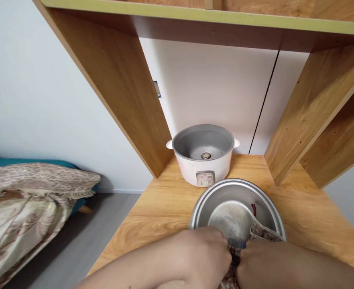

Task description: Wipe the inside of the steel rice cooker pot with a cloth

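Both fists are closed side by side over the near part of a silver metal basin point(231, 212). My left hand point(205, 255) and my right hand point(259, 261) grip a brown patterned cloth point(234, 259), which is bunched in the narrow gap between them. A pale-edged corner of the cloth spreads over the basin's right inner wall, and a small dark red strip shows just above it. The fingertips are turned away from view. Just behind the basin stands a white electric cooker point(205, 170) with a grey interior and a round metal piece at its bottom.
The basin and cooker stand on a wooden tabletop point(153, 212). Wooden uprights point(113, 84) rise on either side, under a shelf with a yellow-green edge point(201, 14). A patterned cover point(29, 200) drapes over teal furniture at the left, above a grey floor point(104, 216).
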Demonstrator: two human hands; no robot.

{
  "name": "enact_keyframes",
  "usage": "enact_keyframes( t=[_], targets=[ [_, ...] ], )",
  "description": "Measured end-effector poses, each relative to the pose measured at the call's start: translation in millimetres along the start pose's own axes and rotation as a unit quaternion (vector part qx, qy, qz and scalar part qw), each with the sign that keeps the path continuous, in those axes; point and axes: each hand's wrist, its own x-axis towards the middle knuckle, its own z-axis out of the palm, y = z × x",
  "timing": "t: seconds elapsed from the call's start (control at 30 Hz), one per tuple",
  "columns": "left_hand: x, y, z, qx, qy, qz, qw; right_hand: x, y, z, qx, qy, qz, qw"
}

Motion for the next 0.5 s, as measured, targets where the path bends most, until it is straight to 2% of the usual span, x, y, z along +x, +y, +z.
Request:
enact_keyframes(
  t=[0.13, 0.23, 0.4, 0.5],
  targets=[
    [-0.8, 1.8, -2.7, -0.003, -0.014, 0.004, 1.000, 0.9, 4.5, 5.7, 0.012, 0.006, 0.005, 1.000],
    [-1.0, 2.7, -3.6, -0.002, -0.014, 0.000, 1.000, 0.0, 5.0, 7.7, 0.006, 0.017, -0.020, 1.000],
    [-2.7, 2.1, -6.6, -0.010, -0.013, 0.001, 1.000, -3.0, 1.6, 13.3, 0.003, 0.089, -0.032, 0.995],
    [-2.0, 1.4, -6.7, -0.013, -0.014, -0.003, 1.000, -1.9, 3.3, 16.1, 0.029, 0.094, -0.033, 0.995]
  ],
)
